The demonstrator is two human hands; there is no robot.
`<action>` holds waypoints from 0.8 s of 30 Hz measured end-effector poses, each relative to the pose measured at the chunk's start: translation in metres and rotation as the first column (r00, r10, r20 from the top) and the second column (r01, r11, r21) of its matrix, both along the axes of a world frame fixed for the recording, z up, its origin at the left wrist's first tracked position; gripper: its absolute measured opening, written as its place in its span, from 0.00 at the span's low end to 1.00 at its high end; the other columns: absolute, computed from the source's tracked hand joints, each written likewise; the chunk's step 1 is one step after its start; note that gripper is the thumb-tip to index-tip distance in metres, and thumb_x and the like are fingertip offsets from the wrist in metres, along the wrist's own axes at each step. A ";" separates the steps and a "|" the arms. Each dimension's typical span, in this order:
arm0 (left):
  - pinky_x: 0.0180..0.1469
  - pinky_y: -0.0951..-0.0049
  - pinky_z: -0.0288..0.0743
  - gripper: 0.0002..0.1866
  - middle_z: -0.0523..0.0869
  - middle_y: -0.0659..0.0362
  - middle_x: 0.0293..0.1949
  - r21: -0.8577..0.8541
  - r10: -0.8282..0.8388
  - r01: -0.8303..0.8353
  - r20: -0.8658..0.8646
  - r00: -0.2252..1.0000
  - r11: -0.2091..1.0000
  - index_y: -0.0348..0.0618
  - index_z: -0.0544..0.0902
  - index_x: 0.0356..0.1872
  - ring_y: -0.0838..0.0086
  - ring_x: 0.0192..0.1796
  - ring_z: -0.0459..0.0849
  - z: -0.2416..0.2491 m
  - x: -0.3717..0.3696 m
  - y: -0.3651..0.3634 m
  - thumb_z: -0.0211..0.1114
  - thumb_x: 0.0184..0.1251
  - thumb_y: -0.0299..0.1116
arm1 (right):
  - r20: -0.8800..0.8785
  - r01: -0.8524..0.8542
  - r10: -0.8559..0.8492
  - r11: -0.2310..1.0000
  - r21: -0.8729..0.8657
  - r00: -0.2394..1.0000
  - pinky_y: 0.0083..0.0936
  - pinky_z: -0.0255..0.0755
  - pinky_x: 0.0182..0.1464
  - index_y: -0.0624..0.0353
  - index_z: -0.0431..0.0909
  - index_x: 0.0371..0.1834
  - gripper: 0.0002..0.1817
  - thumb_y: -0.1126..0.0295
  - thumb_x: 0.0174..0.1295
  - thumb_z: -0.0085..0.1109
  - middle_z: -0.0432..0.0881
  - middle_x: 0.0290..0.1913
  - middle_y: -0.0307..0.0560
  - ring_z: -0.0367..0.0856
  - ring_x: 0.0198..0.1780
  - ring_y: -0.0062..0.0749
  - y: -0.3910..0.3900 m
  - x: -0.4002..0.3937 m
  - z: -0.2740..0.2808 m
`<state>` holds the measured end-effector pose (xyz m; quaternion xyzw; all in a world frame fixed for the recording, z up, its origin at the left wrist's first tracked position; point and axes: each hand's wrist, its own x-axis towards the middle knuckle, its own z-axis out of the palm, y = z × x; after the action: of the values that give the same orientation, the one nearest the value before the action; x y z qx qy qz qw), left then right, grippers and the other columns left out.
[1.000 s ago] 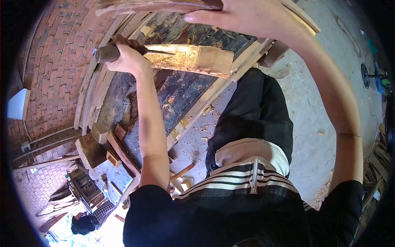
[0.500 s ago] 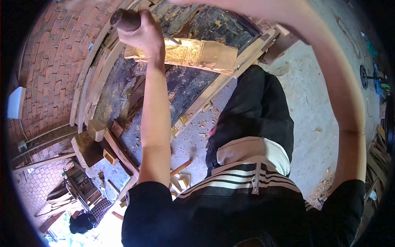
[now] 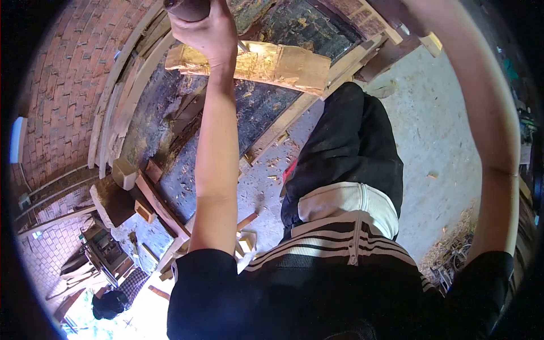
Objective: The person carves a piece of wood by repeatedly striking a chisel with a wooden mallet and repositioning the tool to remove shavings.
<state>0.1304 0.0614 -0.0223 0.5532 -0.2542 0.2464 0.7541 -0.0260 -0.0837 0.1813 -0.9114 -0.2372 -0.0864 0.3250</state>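
Observation:
My left hand (image 3: 207, 35) is closed around the thick dark handle of a chisel (image 3: 190, 8), near the top edge of view. The chisel's narrow metal blade shows beyond the fingers, slanting down to a rough length of wood (image 3: 303, 67). That wood has a torn, splintered face on its left half and a smoother right end. It lies across a dark, chip-strewn bench top (image 3: 258, 110). Of my right arm (image 3: 487, 107), only the raised forearm and upper arm show; the hand is beyond the top edge.
Long curved boards (image 3: 122, 105) line the bench beside a brick wall (image 3: 68, 85). A wooden block (image 3: 110, 201) sits at lower left. Farther off, a person in a checked top (image 3: 133, 283) bends down. Wood shavings (image 3: 453, 232) lie on the floor at right.
My right forearm has swung outward and up toward the right. The left hand and chisel sit higher in view, partly because the camera has shifted; the chisel is still held.

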 end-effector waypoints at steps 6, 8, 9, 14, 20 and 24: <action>0.24 0.73 0.77 0.06 0.84 0.52 0.28 -0.040 -0.020 0.016 -0.114 0.993 0.999 0.27 0.78 0.38 0.73 0.24 0.81 0.013 -0.038 0.031 0.63 0.60 0.14 | -0.273 0.084 -0.133 0.980 -0.182 0.953 0.29 0.78 0.33 0.58 0.71 0.69 0.28 0.55 0.72 0.59 0.87 0.38 0.51 0.83 0.32 0.28 0.008 0.016 -0.035; 0.23 0.69 0.77 0.05 0.84 0.51 0.28 -0.126 0.151 -0.180 -0.208 0.966 0.976 0.27 0.77 0.37 0.71 0.22 0.81 0.012 -0.040 0.049 0.62 0.60 0.18 | -0.334 0.262 -0.463 0.825 -0.501 0.821 0.34 0.79 0.35 0.58 0.68 0.73 0.33 0.52 0.70 0.61 0.87 0.40 0.54 0.84 0.32 0.33 0.029 0.001 -0.013; 0.22 0.68 0.76 0.03 0.81 0.53 0.24 -0.142 0.211 -0.256 -0.273 0.938 0.956 0.32 0.76 0.33 0.69 0.22 0.80 0.006 -0.029 0.062 0.60 0.60 0.21 | -0.218 0.242 -0.350 0.882 -0.405 0.911 0.35 0.79 0.37 0.59 0.66 0.75 0.35 0.51 0.69 0.62 0.87 0.41 0.56 0.85 0.34 0.37 0.008 -0.004 -0.033; 0.22 0.71 0.75 0.03 0.78 0.59 0.17 -0.286 0.160 -0.229 -0.245 0.956 0.931 0.39 0.78 0.27 0.75 0.18 0.79 0.004 -0.010 0.083 0.62 0.59 0.22 | 0.074 0.280 -0.270 0.928 -0.247 0.960 0.37 0.80 0.47 0.60 0.63 0.77 0.39 0.47 0.70 0.60 0.86 0.49 0.62 0.88 0.43 0.46 -0.019 -0.009 -0.072; 0.12 0.74 0.68 0.09 0.79 0.57 0.16 -0.238 0.005 -0.050 -0.184 0.983 0.970 0.38 0.75 0.25 0.76 0.12 0.75 0.016 -0.011 0.043 0.67 0.61 0.22 | 0.260 0.303 -0.249 0.934 -0.192 0.933 0.37 0.79 0.46 0.64 0.64 0.75 0.40 0.44 0.71 0.58 0.86 0.49 0.63 0.88 0.43 0.47 -0.017 -0.001 -0.068; 0.16 0.72 0.73 0.09 0.81 0.56 0.19 -0.175 -0.013 -0.016 -0.165 0.986 0.984 0.36 0.76 0.27 0.74 0.15 0.78 0.016 -0.013 0.028 0.69 0.62 0.22 | -0.003 0.285 -0.289 0.947 -0.146 0.957 0.36 0.79 0.41 0.67 0.69 0.69 0.34 0.47 0.73 0.58 0.86 0.46 0.60 0.88 0.41 0.41 -0.008 0.000 -0.034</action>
<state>0.1171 0.0897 -0.0061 0.5032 -0.1678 0.2217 0.8182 -0.0260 -0.0918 0.1477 -0.9583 -0.1038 -0.1041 0.2452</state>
